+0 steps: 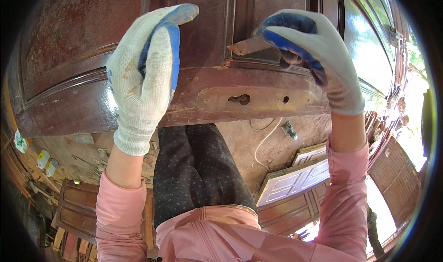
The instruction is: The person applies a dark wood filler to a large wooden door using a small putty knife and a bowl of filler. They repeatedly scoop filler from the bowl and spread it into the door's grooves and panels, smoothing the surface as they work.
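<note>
Both my hands wear white knit gloves with blue palms. My left hand [143, 68] hovers over the dark brown panelled door [203, 89], fingers loosely curved and the thumb alongside them. Nothing shows in it, though part of its palm is hidden. Over the door's right part, my right hand [314, 54] pinches a flat, brownish strip [251, 46]. The strip's reddish, worn end points left, close to a panel moulding. Whether it is a blade or a wood piece cannot be made out. Below lies a bare, lighter patch [263, 98] with a keyhole-shaped cutout [239, 99] and a small round hole [285, 99].
The door's near edge runs in front of my legs. On the floor lie a pale cable [263, 144] and a small plug-like object [290, 130]. Other door panels [295, 181] lean at the lower right, and another brown panel [78, 206] stands lower left. Small bottles [43, 159] are at far left.
</note>
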A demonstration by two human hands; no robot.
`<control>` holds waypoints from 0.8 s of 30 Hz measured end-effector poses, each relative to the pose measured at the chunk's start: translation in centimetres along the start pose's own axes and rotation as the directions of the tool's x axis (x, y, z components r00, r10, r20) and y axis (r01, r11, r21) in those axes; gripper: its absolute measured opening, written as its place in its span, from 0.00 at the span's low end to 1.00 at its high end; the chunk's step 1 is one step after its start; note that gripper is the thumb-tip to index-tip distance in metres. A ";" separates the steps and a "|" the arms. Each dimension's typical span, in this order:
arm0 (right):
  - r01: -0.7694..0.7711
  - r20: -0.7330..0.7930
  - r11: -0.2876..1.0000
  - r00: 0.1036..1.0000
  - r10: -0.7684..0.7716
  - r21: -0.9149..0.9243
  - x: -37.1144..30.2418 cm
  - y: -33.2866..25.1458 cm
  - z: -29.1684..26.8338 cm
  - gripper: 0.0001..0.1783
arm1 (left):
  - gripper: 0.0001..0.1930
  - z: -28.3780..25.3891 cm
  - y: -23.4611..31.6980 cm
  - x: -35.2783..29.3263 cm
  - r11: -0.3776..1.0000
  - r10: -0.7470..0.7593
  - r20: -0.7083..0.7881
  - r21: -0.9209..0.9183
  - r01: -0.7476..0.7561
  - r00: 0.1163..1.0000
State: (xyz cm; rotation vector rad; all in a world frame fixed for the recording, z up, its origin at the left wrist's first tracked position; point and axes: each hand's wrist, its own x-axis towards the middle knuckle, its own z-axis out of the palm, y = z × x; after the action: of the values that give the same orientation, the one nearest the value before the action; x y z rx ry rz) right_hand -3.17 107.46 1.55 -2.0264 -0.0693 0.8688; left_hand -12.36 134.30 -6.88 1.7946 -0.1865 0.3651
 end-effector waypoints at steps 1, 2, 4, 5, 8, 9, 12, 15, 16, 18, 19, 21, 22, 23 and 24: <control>-0.011 0.018 0.989 1.000 0.008 0.146 -0.7 0.0 0.4 0.16 | 0.16 0.0 0.1 0.0 1.000 0.012 0.004 0.012 -0.012 1.000; 0.005 -0.008 0.971 1.000 -0.003 0.240 -1.5 0.2 0.9 0.16 | 0.15 -0.1 0.3 0.2 1.000 0.015 0.006 0.022 -0.015 1.000; 0.041 -0.061 0.909 0.998 -0.017 0.414 -3.2 1.1 2.2 0.18 | 0.15 -0.2 0.6 0.2 0.999 0.012 0.005 0.032 -0.012 1.000; 0.022 -0.099 0.905 0.995 0.022 0.426 -4.2 1.1 3.0 0.18 | 0.15 -0.2 0.7 0.2 0.999 0.007 0.004 0.036 -0.007 1.000; -0.034 -0.194 0.883 0.971 0.141 0.469 -7.0 0.0 5.5 0.19 | 0.16 0.1 0.6 0.0 1.000 -0.005 -0.004 0.023 0.005 1.000; -0.057 -0.181 0.880 0.970 0.160 0.472 -7.7 0.6 5.9 0.19 | 0.16 0.0 0.4 -0.2 0.999 0.006 -0.008 0.032 -0.006 1.000; -0.020 -0.275 0.878 0.946 0.172 0.478 -9.1 0.9 8.2 0.17 | 0.16 0.0 0.7 0.3 0.999 -0.012 0.009 0.030 0.012 1.000; -0.024 -0.358 0.923 0.918 0.173 0.385 -10.1 1.8 9.2 0.18 | 0.16 0.1 0.4 0.7 1.000 0.002 0.027 0.024 -0.002 1.000; -0.048 -0.378 0.964 0.914 0.148 0.261 -10.3 1.9 9.0 0.18 | 0.16 0.2 0.3 0.8 1.000 0.016 0.032 0.022 -0.016 0.999; 0.102 -0.451 0.985 0.879 -0.155 -0.140 -10.1 3.4 8.7 0.27 | 0.16 0.5 0.7 1.3 0.999 0.013 0.052 0.041 -0.016 0.999; 0.085 -0.447 0.962 0.872 -0.199 -0.261 -10.1 3.5 8.4 0.27 | 0.16 0.7 0.9 1.5 0.999 0.012 0.062 0.050 -0.015 0.998; 0.050 -0.415 0.871 0.865 -0.283 -0.489 -10.0 3.0 7.7 0.28 | 0.16 1.1 0.8 1.6 1.000 -0.007 0.051 0.018 0.006 0.999; 0.029 -0.380 0.830 0.880 -0.286 -0.557 -9.9 2.6 7.2 0.26 | 0.16 1.4 0.8 1.6 1.000 -0.018 0.045 0.002 0.018 0.999; 0.006 -0.346 0.781 0.895 -0.283 -0.624 -9.9 2.3 6.8 0.24 | 0.16 1.7 0.7 1.6 1.000 -0.020 0.047 -0.002 0.021 0.999; -0.014 -0.311 0.727 0.909 -0.277 -0.686 -10.0 2.3 6.4 0.23 | 0.16 2.0 0.6 1.6 1.000 -0.023 0.049 -0.004 0.024 0.999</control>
State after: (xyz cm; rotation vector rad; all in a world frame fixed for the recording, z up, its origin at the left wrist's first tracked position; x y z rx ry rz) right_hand -15.13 107.13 3.10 -2.8138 -0.3511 0.3221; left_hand -10.73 132.29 -6.20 1.8005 -0.2004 0.3037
